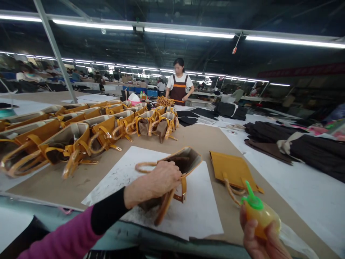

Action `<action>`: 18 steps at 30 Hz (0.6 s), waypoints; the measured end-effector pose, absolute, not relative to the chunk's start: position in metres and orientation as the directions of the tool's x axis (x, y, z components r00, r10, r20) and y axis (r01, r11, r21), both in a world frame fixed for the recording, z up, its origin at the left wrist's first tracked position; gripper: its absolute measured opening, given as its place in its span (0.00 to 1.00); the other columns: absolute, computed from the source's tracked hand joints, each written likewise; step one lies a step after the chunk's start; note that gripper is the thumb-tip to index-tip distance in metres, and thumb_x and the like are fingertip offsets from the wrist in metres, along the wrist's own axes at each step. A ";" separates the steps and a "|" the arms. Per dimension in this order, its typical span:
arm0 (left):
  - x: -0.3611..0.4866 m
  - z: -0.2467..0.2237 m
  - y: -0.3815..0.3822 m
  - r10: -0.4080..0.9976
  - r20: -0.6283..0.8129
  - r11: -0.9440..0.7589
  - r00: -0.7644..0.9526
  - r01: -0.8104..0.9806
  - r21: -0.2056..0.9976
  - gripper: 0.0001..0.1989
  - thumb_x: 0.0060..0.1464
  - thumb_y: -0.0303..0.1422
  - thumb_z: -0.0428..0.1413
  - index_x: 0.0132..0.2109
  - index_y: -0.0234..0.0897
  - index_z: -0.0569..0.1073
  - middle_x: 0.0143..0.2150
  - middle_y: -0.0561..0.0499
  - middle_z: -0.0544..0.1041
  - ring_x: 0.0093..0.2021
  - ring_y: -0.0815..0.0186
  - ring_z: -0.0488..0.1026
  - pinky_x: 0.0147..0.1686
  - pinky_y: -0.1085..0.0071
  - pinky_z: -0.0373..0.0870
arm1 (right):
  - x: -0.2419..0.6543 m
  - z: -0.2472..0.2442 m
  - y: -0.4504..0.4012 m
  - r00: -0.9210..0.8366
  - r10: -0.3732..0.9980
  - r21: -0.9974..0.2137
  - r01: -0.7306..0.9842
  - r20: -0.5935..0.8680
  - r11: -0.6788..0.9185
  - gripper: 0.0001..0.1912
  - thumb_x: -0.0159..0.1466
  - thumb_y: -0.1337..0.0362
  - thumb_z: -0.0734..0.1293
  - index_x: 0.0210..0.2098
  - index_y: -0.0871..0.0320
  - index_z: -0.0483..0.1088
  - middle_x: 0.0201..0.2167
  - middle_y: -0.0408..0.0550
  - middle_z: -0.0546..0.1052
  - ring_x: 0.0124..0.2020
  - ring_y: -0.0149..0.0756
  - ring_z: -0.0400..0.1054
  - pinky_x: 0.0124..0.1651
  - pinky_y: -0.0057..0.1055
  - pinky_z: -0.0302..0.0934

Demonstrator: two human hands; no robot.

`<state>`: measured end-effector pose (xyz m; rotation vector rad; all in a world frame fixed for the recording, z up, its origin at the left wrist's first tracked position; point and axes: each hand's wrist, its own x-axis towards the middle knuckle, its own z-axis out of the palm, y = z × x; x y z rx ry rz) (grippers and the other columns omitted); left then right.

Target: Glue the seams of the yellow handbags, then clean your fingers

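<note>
My left hand point(159, 180) is closed on the upper edge of a yellow-brown handbag point(192, 160), which lies tilted with its mouth open on a white paper sheet point(199, 212). One looped handle sticks out to the left, another hangs toward the table's front edge. In my right hand point(258, 237), at the lower right, is a clear squeeze bottle point(265, 217) of yellow liquid, its green nozzle pointing up. Just beyond the bottle a flat yellow bag piece point(231, 167) with a handle rests on brown paper.
Rows of similar yellow bags point(105, 129) stand at the left. Bundles of dark cloth point(318, 153) lie at the right. Across the table stands a person in an apron point(179, 88), near a pile of yellow straps point(164, 101). A slanted metal pole point(55, 50) rises at the left.
</note>
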<state>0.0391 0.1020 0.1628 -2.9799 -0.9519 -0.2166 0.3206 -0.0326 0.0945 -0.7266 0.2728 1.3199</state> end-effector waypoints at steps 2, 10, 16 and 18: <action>0.022 0.172 0.109 0.502 0.097 -0.864 0.859 0.502 0.023 0.10 0.60 0.30 0.52 0.30 0.35 0.72 0.31 0.49 0.74 0.34 0.61 0.69 0.37 0.65 0.66 | 0.318 0.105 -0.032 0.275 0.816 -0.363 -0.928 -0.509 0.086 0.39 0.35 0.75 0.81 0.46 0.51 0.73 0.45 0.49 0.79 0.41 0.36 0.76 0.36 0.20 0.72; -0.015 0.141 0.111 0.509 0.200 -0.854 0.837 0.461 0.242 0.08 0.54 0.22 0.51 0.38 0.34 0.74 0.41 0.47 0.76 0.45 0.63 0.70 0.49 0.68 0.64 | 0.265 0.160 0.010 0.287 0.811 -0.371 -0.924 -0.509 0.094 0.14 0.67 0.59 0.61 0.50 0.53 0.70 0.39 0.52 0.79 0.35 0.30 0.76 0.29 0.18 0.70; -0.016 0.147 0.110 0.583 0.233 -0.733 0.778 0.381 0.563 0.23 0.45 0.21 0.54 0.51 0.33 0.69 0.55 0.43 0.71 0.55 0.60 0.67 0.57 0.64 0.62 | 0.226 0.186 0.063 0.239 0.898 -0.353 -0.930 -0.369 0.103 0.17 0.69 0.59 0.55 0.52 0.53 0.69 0.41 0.52 0.78 0.40 0.33 0.75 0.28 0.18 0.70; -0.014 0.150 0.111 0.630 0.258 -0.681 0.733 0.361 0.637 0.20 0.48 0.26 0.57 0.51 0.34 0.69 0.55 0.44 0.71 0.54 0.61 0.68 0.56 0.65 0.63 | 0.220 0.186 0.075 0.194 0.919 -0.339 -0.938 -0.342 0.071 0.17 0.69 0.60 0.55 0.54 0.53 0.67 0.42 0.52 0.78 0.41 0.33 0.74 0.29 0.19 0.71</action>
